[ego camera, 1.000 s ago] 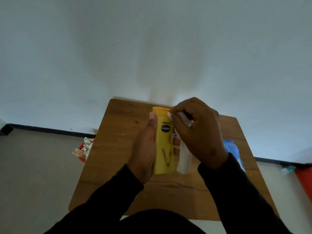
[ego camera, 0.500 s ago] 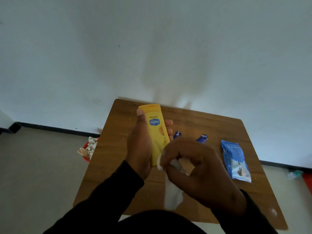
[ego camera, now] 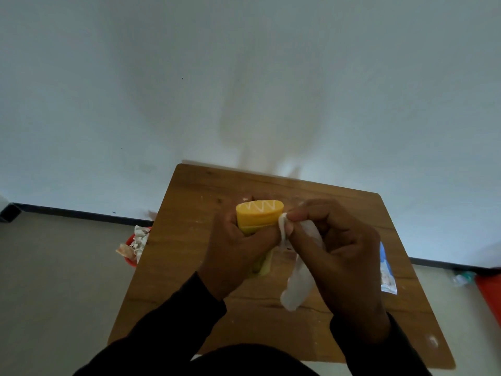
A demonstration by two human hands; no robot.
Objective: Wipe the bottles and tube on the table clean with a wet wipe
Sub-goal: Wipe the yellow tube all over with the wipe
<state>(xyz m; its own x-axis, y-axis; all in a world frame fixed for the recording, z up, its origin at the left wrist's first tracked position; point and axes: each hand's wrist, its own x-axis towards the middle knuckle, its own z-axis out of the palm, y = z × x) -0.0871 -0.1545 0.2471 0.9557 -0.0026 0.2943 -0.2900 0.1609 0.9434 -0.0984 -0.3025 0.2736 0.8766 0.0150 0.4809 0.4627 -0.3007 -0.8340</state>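
My left hand grips a yellow lotion bottle over the middle of the wooden table. The bottle is tipped so that its flat end with a white zigzag faces up. My right hand pinches a white wet wipe and holds its upper end against the bottle's right edge. The rest of the wipe hangs down below my fingers. My hands hide the other bottles and the tube.
A blue wet-wipe pack lies at the table's right side, partly behind my right wrist. A red bin with crumpled wipes stands on the floor left of the table. A red object sits at the far right edge.
My left hand has tipped the bottle from label-up to end-up. My right hand has risen with the wipe from the bottle's lower end to its top right edge, covering the small blue items.
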